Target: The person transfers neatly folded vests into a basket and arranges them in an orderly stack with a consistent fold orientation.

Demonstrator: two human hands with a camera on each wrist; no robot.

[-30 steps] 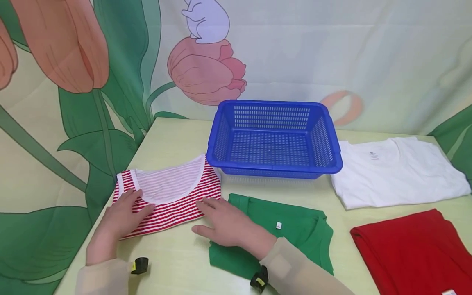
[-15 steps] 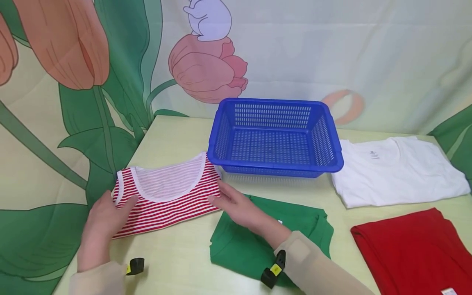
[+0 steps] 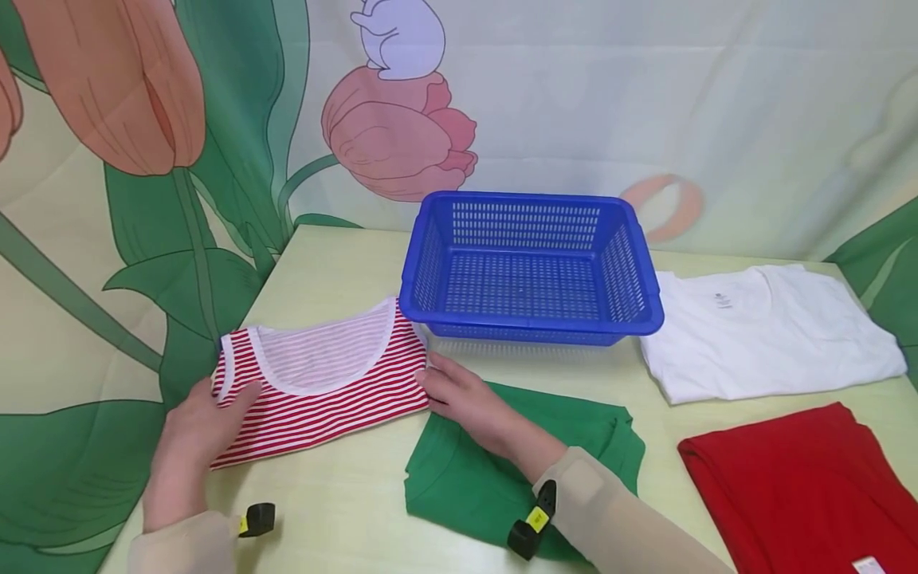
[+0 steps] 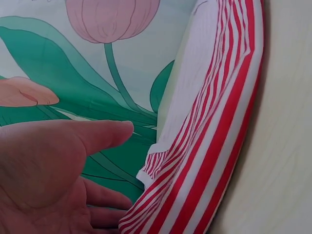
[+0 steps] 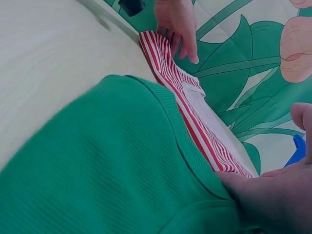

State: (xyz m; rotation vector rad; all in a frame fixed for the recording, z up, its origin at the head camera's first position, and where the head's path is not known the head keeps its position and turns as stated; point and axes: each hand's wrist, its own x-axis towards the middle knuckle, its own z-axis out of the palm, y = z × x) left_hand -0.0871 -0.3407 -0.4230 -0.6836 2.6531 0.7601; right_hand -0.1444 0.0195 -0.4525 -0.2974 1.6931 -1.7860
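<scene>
A folded red-and-white striped tank top [image 3: 323, 418] with a white neckline lies on the left of the table in the head view. My left hand [image 3: 194, 430] is at its left edge, and the left wrist view shows the thumb [image 4: 109, 134] raised apart from the fabric, with the fingers [image 4: 105, 197] reaching its edge. At the opposite edge is my right hand [image 3: 466, 402], its fingers right at the striped side. The right wrist view has that thumb [image 5: 300, 117] lifted as well. Under my right forearm lies a folded green shirt [image 3: 459, 486], partly hidden.
Behind the garments stands a blue plastic basket [image 3: 531, 323], its near left corner overlapping the tank top in the head view. A folded white T-shirt [image 3: 774, 343] lies to the right, with a folded red garment [image 3: 803, 478] in front of it. A printed curtain [image 3: 574, 104] hangs behind.
Both hands have moved from the top of the striped tank top outward to its two side edges, the left hand leftward and the right hand rightward. The tank top lies where it was.
</scene>
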